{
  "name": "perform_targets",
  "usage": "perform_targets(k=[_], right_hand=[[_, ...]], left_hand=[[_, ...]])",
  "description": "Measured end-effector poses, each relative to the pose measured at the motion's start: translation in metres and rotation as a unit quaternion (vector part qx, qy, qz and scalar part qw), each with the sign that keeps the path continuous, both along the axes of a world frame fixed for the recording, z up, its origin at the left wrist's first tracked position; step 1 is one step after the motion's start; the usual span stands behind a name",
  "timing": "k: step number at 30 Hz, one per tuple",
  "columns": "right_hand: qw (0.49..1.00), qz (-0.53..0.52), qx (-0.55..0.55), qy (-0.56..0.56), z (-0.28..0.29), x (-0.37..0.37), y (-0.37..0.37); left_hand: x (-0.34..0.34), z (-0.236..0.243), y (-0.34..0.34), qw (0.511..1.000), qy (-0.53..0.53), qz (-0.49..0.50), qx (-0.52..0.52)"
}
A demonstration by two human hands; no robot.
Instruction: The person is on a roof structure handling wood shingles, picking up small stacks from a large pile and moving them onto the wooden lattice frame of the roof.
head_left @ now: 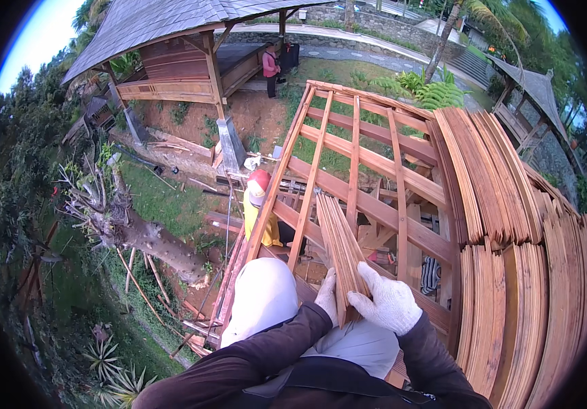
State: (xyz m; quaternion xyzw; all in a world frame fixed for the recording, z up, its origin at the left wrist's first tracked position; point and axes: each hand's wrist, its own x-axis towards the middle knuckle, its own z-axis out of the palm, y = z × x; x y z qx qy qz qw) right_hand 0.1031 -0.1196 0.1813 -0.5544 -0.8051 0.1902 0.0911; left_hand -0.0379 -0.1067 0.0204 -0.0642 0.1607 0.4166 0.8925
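A bundle of thin wooden shingles (340, 238) stands between my two gloved hands, its far end pointing away over the roof frame. My left hand (327, 296), in a white knit glove, grips the bundle's left side near its lower end. From the other side my right hand (385, 300), gloved the same way, closes round the right edge, its thumb and fingers across the top. The bundle's near end rests by my lap, above my light grey trousers (358, 347).
I sit high on an open roof frame of wooden rafters and battens (375, 140). Overlapping shingles (491, 177) cover the right side. A person in a red cap and yellow shirt (252, 218) is below, left. Farther off are a pavilion (171, 88) and a person in pink (270, 65). A bare trunk (164, 245) leans left.
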Motion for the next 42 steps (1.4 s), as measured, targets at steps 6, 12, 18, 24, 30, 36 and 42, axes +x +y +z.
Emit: perform_targets(k=[6, 12, 18, 24, 30, 36, 42], right_hand=[[0.971, 0.082, -0.225, 0.009, 0.025, 0.006, 0.050], [0.924, 0.033, -0.379, 0.031, 0.021, 0.006, 0.088], [0.982, -0.021, -0.181, -0.046, -0.039, -0.019, 0.130], [0.958, -0.068, -0.276, 0.028, -0.098, -0.026, 0.162], [0.954, -0.086, -0.287, 0.021, -0.099, -0.030, 0.151], [0.956, -0.091, -0.277, 0.038, -0.105, -0.045, 0.135], [0.952, -0.105, -0.271, 0.093, -0.112, -0.041, 0.141]], left_hand=[[-0.006, -0.031, 0.000, 0.998, -0.054, 0.014, 0.020], [0.000, -0.068, 0.003, 0.996, -0.065, 0.061, -0.017], [0.002, -0.061, 0.006, 0.997, -0.054, 0.052, -0.030], [0.006, -0.063, 0.007, 0.996, -0.056, 0.054, -0.031], [0.009, -0.045, 0.011, 0.996, -0.022, 0.078, -0.041], [0.006, -0.039, 0.011, 0.997, -0.008, 0.062, -0.037], [0.007, -0.040, 0.011, 0.996, -0.001, 0.083, -0.041]])
